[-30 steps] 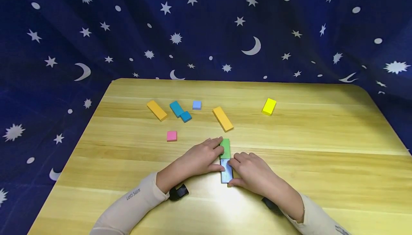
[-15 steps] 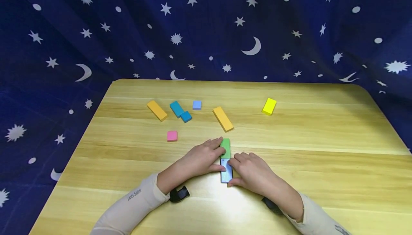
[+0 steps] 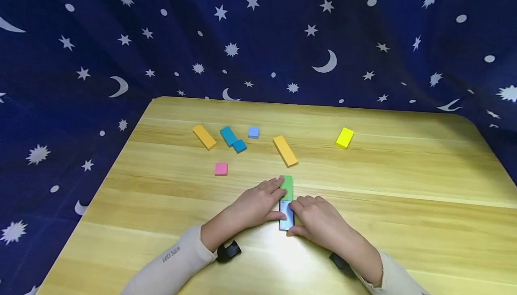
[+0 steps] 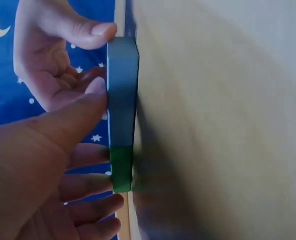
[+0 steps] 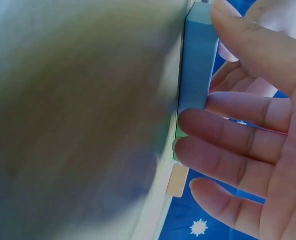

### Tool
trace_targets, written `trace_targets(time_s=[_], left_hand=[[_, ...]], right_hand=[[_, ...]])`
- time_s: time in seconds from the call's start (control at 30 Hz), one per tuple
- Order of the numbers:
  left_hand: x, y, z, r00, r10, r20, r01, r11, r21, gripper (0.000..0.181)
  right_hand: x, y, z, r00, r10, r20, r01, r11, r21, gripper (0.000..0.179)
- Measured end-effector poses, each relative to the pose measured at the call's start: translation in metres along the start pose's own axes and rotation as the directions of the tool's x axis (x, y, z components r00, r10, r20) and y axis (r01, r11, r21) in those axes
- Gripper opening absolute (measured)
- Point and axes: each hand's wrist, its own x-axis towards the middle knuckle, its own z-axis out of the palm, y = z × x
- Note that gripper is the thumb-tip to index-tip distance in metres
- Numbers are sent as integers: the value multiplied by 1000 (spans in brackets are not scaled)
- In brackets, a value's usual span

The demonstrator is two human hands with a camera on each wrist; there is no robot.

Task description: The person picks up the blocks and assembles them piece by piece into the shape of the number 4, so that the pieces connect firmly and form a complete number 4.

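A green block [image 3: 287, 188] and a light blue block [image 3: 286, 222] lie end to end on the table, the blue one nearer me. Above them my left hand [image 3: 255, 205] rests its fingertips on the green block and its thumb on the blue one. My right hand [image 3: 320, 218] holds the blue block from the right, thumb at the near end and index finger close to the joint. In the left wrist view, the blue block [image 4: 122, 95] meets the green block [image 4: 121, 170] flush. The right wrist view shows the blue block [image 5: 197, 60] beside the right fingers.
Beyond the hands lie two orange blocks, one left [image 3: 204, 137] and one central [image 3: 285, 151]. Near them are two touching teal-blue blocks [image 3: 229, 136], a small periwinkle block [image 3: 253, 132] and a pink block [image 3: 221, 169]. A yellow block [image 3: 344, 138] lies farther right. A starry curtain [image 3: 258, 34] hangs behind the table.
The head view has shifted and tilted slightly, moving the scene in the picture. Both hands keep their places on the green and blue blocks, which show no clear movement on the table.
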Motion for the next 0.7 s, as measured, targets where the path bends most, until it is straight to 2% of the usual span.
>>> trace_targets(time_s=[0.37, 0.7], left_hand=[[-4, 0, 4, 998, -57, 15, 58, 997, -56, 59], [-9, -1, 5, 999, -45, 6, 45, 999, -25, 60]], right_hand=[[0, -2, -1, 1000, 24, 5, -24, 999, 48, 50], [3, 9, -8, 1000, -25, 18, 22, 991, 131, 48]])
